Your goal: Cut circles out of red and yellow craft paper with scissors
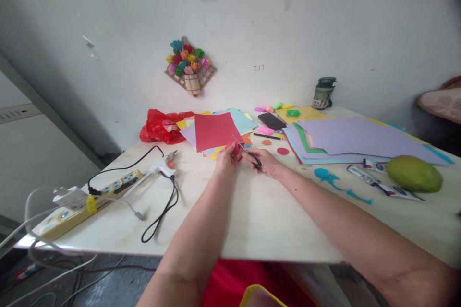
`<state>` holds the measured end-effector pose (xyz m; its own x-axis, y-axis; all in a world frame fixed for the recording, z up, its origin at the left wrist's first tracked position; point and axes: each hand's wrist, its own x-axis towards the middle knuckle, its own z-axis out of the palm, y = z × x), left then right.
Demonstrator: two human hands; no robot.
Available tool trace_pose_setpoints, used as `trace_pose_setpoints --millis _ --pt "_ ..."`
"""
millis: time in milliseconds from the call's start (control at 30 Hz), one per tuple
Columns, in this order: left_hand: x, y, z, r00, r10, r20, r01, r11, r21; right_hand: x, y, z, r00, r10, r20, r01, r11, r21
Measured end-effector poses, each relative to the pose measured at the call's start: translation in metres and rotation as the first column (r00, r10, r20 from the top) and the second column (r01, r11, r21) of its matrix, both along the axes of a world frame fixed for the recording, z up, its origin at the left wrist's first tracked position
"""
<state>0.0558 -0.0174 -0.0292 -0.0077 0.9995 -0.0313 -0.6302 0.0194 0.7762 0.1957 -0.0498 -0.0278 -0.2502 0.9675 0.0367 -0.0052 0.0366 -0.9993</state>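
In the head view my left hand [226, 157] is closed on a small piece of red paper [236, 149]. My right hand [265, 162] grips a pair of scissors [255, 159] by the dark handles, and the blades point up and left across the red piece. Just behind both hands, a large red sheet [216, 130] lies on a pile of coloured paper. Small orange cut-outs [266, 142] and a red paper circle [283, 151] rest close to my right hand. The fingertips are too small to make out in detail.
A hot glue gun [165, 167] and a power strip [90, 204] with cables lie at left. Behind are a red plastic bag [162, 127] and a phone [272, 121]. Purple sheets [360, 136], glue tubes [363, 174], blue scraps [326, 176] and a green fruit [414, 173] are at right.
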Motion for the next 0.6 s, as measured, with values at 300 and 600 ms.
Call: trace_pose_setpoints --millis 300,600 --pt "-0.0013 0.0028 -0.0033 1.0 -0.012 -0.001 0.012 1.0 0.021 -0.0007 0.0004 0.0 1.0 -0.015 0.001 0.015 1.0 0.003" --pt "-0.0017 -0.0008 0.0011 1.0 0.001 -0.015 -0.001 1.0 0.014 -0.0016 -0.0027 0.0023 1.0 -0.024 0.005 0.024 1.0 -0.004"
